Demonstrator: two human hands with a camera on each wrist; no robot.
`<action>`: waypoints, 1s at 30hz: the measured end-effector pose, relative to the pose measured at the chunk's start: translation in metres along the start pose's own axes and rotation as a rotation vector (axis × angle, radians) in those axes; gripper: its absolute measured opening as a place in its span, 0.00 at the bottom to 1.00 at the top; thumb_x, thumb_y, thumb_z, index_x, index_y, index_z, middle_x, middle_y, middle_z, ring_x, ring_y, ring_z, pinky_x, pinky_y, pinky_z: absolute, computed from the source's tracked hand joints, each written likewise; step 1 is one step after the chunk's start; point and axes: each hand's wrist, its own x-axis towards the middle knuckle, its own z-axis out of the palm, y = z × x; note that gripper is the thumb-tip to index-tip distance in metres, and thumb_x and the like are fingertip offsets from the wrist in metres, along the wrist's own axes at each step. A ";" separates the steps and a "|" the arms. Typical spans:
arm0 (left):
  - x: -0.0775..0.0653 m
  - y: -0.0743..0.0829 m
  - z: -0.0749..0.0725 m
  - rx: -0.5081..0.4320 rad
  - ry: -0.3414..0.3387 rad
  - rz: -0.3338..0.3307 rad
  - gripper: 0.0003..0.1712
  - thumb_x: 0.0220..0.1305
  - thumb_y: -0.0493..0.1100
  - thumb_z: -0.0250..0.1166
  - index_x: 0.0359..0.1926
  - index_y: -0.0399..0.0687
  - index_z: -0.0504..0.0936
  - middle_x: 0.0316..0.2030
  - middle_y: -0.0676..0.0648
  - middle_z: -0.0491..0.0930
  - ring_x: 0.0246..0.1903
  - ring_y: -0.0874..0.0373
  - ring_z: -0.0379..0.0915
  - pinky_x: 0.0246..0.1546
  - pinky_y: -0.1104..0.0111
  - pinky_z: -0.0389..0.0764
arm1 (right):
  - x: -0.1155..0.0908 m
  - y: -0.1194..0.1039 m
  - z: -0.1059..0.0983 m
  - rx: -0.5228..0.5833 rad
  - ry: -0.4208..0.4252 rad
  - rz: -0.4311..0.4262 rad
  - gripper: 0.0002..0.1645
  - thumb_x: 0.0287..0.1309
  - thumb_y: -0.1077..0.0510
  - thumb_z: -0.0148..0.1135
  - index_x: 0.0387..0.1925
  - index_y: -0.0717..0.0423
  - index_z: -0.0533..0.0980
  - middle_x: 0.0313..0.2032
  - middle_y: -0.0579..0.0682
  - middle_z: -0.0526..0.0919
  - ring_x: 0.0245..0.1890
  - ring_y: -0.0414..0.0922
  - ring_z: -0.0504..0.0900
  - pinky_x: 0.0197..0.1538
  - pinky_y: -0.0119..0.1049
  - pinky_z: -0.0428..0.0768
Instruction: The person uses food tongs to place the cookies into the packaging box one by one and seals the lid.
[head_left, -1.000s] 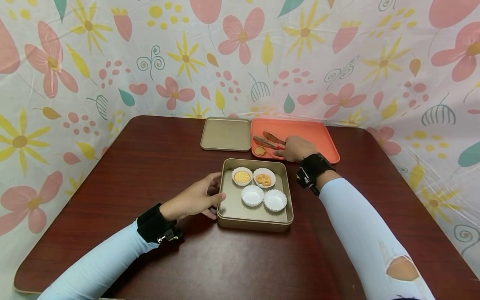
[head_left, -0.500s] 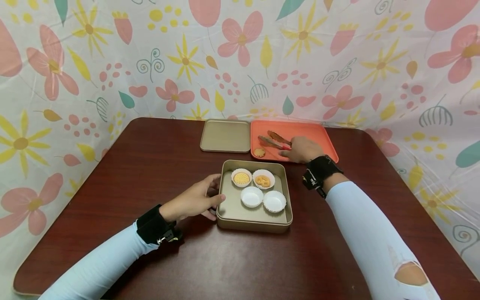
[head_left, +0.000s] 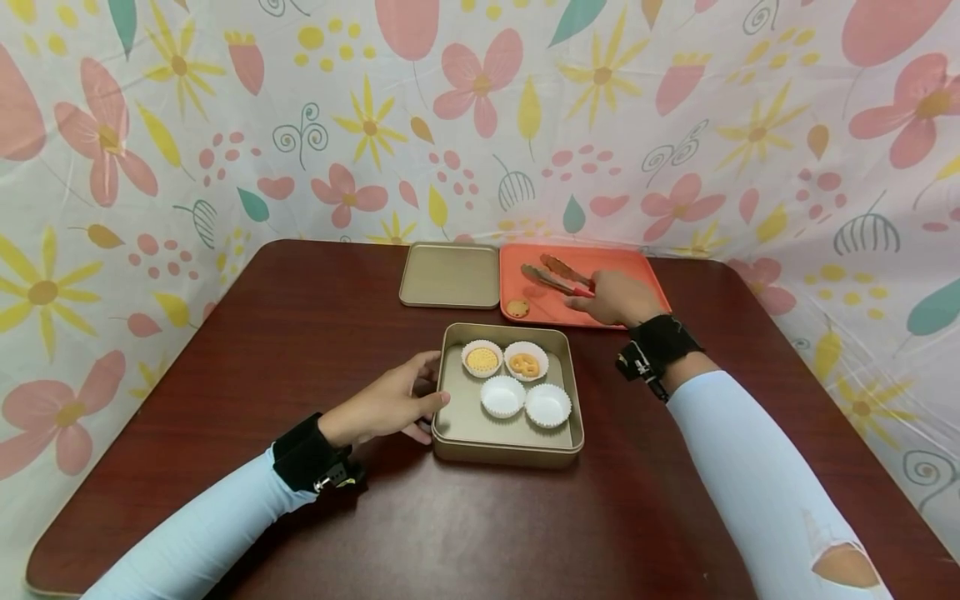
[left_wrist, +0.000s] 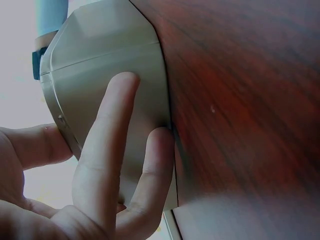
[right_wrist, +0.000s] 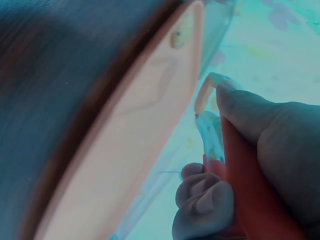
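Observation:
My left hand (head_left: 386, 400) holds the near-left side of a gold square tin (head_left: 502, 457), thumb over the rim and fingers against the outer wall (left_wrist: 80, 95). Inside the tin are a yellow round biscuit (head_left: 482, 359) and a pretzel-shaped cookie (head_left: 523, 366), each in a white paper cup. Two more paper cups (head_left: 502, 397) show bare bottoms. My right hand (head_left: 619, 300) grips red-handled tongs (right_wrist: 250, 195) above the orange tray (head_left: 633, 267); their tips stand apart with nothing between them. A small round cookie (head_left: 517, 308) lies in the tray's near-left corner, left of the tongs.
A flat gold lid (head_left: 450, 275) lies behind the tin, its right edge against the orange tray. All stand on a dark wooden table (head_left: 315, 325). A floral curtain (head_left: 285, 150) hangs close behind the table's far edge.
My right hand has moved to the right with the tongs, away from the small round cookie. The left hand keeps its place on the tin. The head view has tilted up slightly.

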 end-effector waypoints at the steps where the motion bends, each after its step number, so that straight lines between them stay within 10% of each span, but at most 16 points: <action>1: 0.000 0.000 0.000 0.000 0.001 -0.002 0.43 0.76 0.39 0.60 0.81 0.43 0.46 0.69 0.30 0.62 0.44 0.43 0.78 0.34 0.55 0.91 | -0.002 0.000 -0.002 -0.002 0.005 -0.002 0.40 0.72 0.35 0.57 0.60 0.69 0.71 0.50 0.67 0.80 0.43 0.59 0.79 0.44 0.54 0.81; 19: 0.002 -0.001 0.001 -0.001 0.004 0.006 0.43 0.76 0.38 0.61 0.81 0.44 0.47 0.69 0.32 0.63 0.42 0.44 0.77 0.33 0.55 0.91 | -0.056 -0.009 -0.035 0.002 0.113 -0.047 0.33 0.68 0.29 0.58 0.35 0.56 0.72 0.26 0.54 0.71 0.25 0.52 0.70 0.25 0.41 0.66; 30: 0.002 -0.002 0.001 -0.001 0.001 0.006 0.43 0.76 0.39 0.60 0.81 0.44 0.46 0.70 0.32 0.62 0.43 0.45 0.77 0.34 0.55 0.91 | -0.090 -0.023 -0.043 -0.029 0.143 -0.099 0.33 0.67 0.28 0.58 0.42 0.55 0.74 0.28 0.52 0.76 0.28 0.51 0.74 0.26 0.42 0.70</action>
